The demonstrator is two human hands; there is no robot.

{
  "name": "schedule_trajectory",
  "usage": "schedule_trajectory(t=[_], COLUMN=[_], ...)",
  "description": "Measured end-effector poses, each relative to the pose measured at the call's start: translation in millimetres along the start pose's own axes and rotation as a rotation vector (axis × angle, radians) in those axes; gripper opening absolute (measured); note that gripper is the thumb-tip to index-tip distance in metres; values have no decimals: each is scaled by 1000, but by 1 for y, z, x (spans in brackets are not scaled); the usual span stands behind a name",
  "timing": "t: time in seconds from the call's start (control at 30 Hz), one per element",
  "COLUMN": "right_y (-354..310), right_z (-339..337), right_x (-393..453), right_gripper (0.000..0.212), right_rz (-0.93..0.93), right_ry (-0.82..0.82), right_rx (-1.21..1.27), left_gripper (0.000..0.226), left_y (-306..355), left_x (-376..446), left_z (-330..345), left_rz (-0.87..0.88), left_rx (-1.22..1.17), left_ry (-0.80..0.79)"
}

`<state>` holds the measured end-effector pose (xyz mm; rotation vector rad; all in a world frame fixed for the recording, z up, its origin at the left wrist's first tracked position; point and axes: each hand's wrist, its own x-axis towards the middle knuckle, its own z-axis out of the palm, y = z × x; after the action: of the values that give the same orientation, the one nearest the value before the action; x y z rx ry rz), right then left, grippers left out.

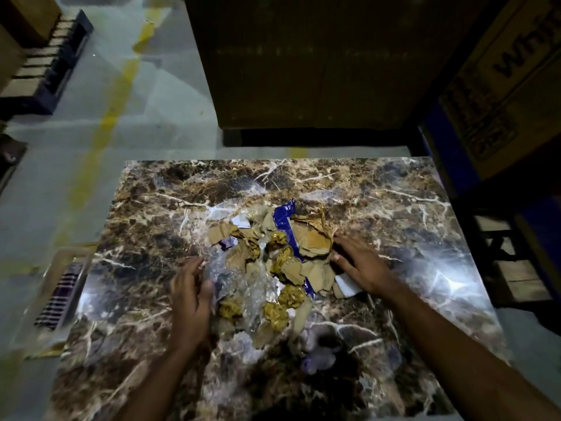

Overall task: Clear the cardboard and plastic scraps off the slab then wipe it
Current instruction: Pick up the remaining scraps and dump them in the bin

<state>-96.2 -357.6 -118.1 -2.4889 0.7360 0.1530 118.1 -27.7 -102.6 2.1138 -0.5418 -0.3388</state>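
Marble-patterned slab (379, 208), brown with white veins, glossy, glare patches near both side edges. Scraps (273, 262) heaped in one pile at its middle: torn cardboard, clear crinkled plastic, a blue strip, crumpled gold bits. Nothing looks removed yet; pile sits fully on the slab.

Left hand (189, 296) against the pile's left side, fingers fairly straight, touching the clear plastic. Right hand (358, 264) flat on the pile's right side, fingers extended over cardboard. Neither hand grips anything that I can make out; some motion blur.

Judgement: gathering stage, both palms bracketing the heap. Lifting off and the wipe both remain. A striped cloth (59, 296) lies just beside the slab's left edge, low down.

Room dim. Grey floor with a yellow line (112, 98). Large boxes (303, 56) beyond the slab; printed carton at right; pallet at upper left.
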Motion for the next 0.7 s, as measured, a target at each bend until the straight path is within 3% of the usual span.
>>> schedule_trajectory(t=[0.1, 0.33, 0.53, 0.6, 0.7], right_y=[-7, -25, -16, -8, 7], right_z=[0, 5, 11, 11, 12], right_x=[-7, 1, -29, -39, -57], right_gripper=[58, 64, 64, 62, 58], right_rz=[32, -63, -49, -10, 33], right_ry=[170, -129, -28, 56, 170], right_rx=[117, -135, -85, 3, 116], left_gripper=[62, 68, 57, 59, 56], left_y=[17, 74, 78, 74, 79], left_x=[-24, -55, -103, -97, -77], left_z=[10, 53, 84, 98, 114], left_rz=[163, 601, 1160, 1169, 1044], left_rx=[141, 498, 798, 903, 968], left_ry=[-72, -402, -645, -701, -721])
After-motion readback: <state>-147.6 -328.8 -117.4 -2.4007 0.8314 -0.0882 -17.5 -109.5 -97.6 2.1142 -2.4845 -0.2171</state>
